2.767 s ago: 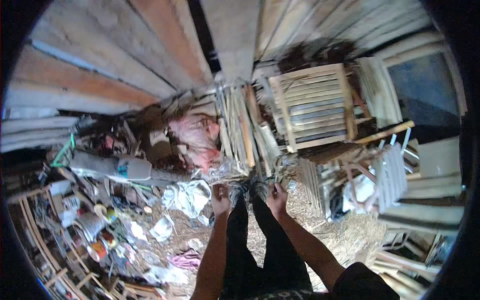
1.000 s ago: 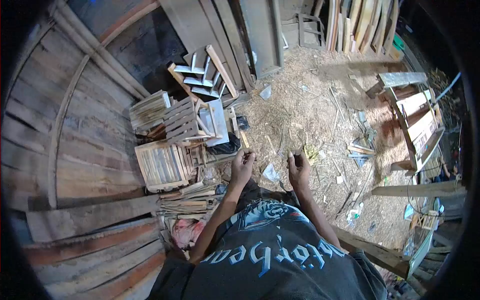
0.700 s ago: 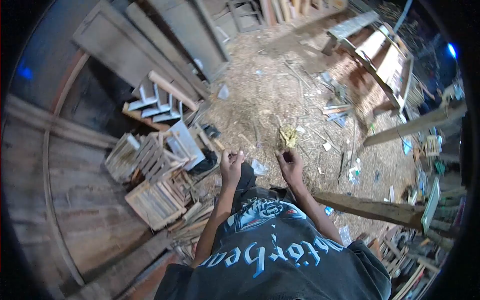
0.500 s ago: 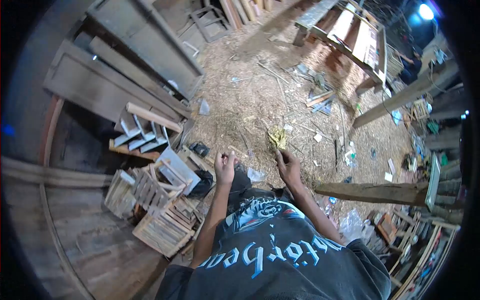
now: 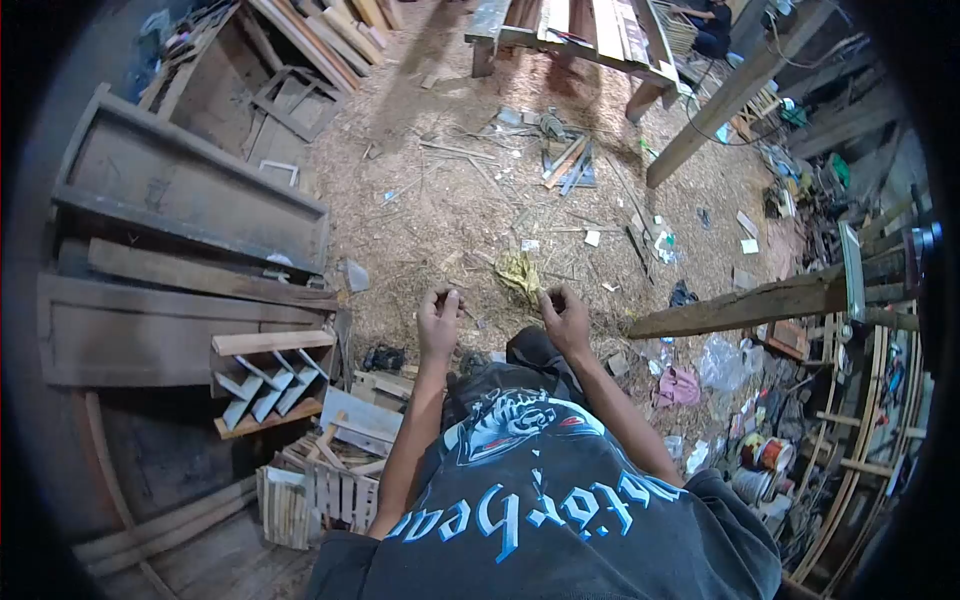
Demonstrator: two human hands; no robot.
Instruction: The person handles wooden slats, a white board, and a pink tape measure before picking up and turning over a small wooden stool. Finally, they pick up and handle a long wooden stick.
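A small, thin object, too tiny to make out, seems pinched in the curled fingers of the left hand (image 5: 438, 318), which is raised in front of the person's chest with the fingertips drawn together near the thumb. Whether anything truly sits in that pinch cannot be told. The right hand (image 5: 566, 318) is held level with it, a short gap apart, its fingers also curled in toward the palm; what it grips, if anything, is hidden.

Just beyond the two hands, between them and a little farther out, a crumpled yellow rag (image 5: 518, 271) lies on the sawdust-strewn floor (image 5: 450, 200). Below the hands is the person's black T-shirt with pale blue lettering (image 5: 520, 500).

Out past the left hand, a stack of grey weathered timber frames (image 5: 180, 250) lies flat, and nearer the left elbow sit small slatted wooden crates (image 5: 310, 490) and a short shelf piece with slanted slats (image 5: 265, 380).

Out past the right hand, a long rough wooden beam (image 5: 740, 305) runs away to the side, with a clear plastic bag (image 5: 722, 362) and a pink cloth (image 5: 678, 387) under it.

Far ahead of both hands stands a wooden workbench (image 5: 570, 30), scraps of wood scattered before it.
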